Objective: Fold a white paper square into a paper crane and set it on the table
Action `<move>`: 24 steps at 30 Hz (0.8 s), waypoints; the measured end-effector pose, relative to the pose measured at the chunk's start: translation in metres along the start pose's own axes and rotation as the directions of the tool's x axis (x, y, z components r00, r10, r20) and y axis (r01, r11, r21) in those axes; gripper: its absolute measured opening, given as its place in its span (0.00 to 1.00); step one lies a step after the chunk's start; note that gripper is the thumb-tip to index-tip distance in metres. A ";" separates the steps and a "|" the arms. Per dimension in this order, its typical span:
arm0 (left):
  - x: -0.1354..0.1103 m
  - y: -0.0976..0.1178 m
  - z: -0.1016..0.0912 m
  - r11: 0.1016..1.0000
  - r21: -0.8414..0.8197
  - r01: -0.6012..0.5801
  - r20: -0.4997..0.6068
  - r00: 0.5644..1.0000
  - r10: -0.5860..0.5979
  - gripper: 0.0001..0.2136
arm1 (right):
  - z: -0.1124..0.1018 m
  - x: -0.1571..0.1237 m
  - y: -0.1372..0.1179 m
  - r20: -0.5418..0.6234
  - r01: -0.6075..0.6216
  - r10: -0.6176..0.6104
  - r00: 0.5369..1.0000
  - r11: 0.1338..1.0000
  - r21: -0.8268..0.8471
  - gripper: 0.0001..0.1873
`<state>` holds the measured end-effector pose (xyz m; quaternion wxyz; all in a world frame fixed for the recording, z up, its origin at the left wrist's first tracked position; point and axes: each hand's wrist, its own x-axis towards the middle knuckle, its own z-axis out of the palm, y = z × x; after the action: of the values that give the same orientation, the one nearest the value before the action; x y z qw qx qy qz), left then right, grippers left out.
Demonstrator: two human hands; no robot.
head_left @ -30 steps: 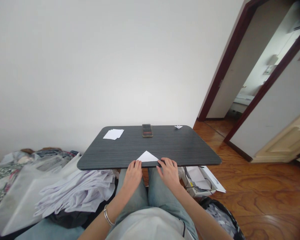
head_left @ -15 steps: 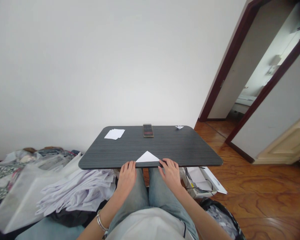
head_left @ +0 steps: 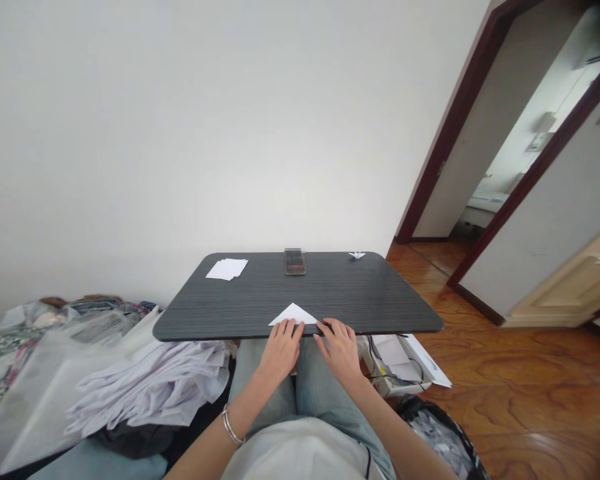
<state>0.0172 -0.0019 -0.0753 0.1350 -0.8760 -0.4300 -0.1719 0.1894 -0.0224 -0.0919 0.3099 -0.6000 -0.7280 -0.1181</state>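
A white sheet of paper folded into a triangle (head_left: 293,312) lies flat at the near edge of the dark table (head_left: 245,303), its point facing away from me. My left hand (head_left: 283,347) rests with outstretched fingers on the paper's near folded edge, around its middle. At the paper's right corner, my right hand (head_left: 341,347) lies with its fingers spread, the fingertips on or just beside that corner. Neither hand grips anything. The fingers of my left hand cover part of the near edge.
Loose white paper sheets (head_left: 227,269) lie at the table's back left. A phone-like dark device (head_left: 295,262) leans at the back middle, and a small folded paper crane (head_left: 357,255) sits back right. Folded clothes (head_left: 155,383) are at left; a black-bagged bin (head_left: 440,433) stands right.
My left hand has slid right, from the triangle's left corner to the middle of its near edge. My right hand stays by the right corner. The view has shifted slightly.
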 end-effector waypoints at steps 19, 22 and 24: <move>-0.013 -0.024 -0.006 0.998 0.049 -0.046 0.050 0.998 0.044 0.23 | 0.004 -0.002 0.002 -0.014 -0.006 0.007 1.000 1.000 0.027 0.14; -0.018 -0.032 -0.007 0.998 0.053 -0.032 0.049 0.998 0.029 0.22 | 0.004 -0.002 0.002 -0.018 -0.005 0.005 1.000 1.000 0.024 0.14; -0.022 -0.036 -0.007 0.998 0.063 -0.022 0.049 0.999 0.019 0.22 | 0.003 -0.002 0.002 -0.015 -0.005 0.005 1.000 1.000 0.024 0.14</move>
<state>-0.0256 0.0016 -0.0746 0.1542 -0.8794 -0.4295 -0.1356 0.1905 -0.0214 -0.0960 0.3231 -0.5971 -0.7255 -0.1131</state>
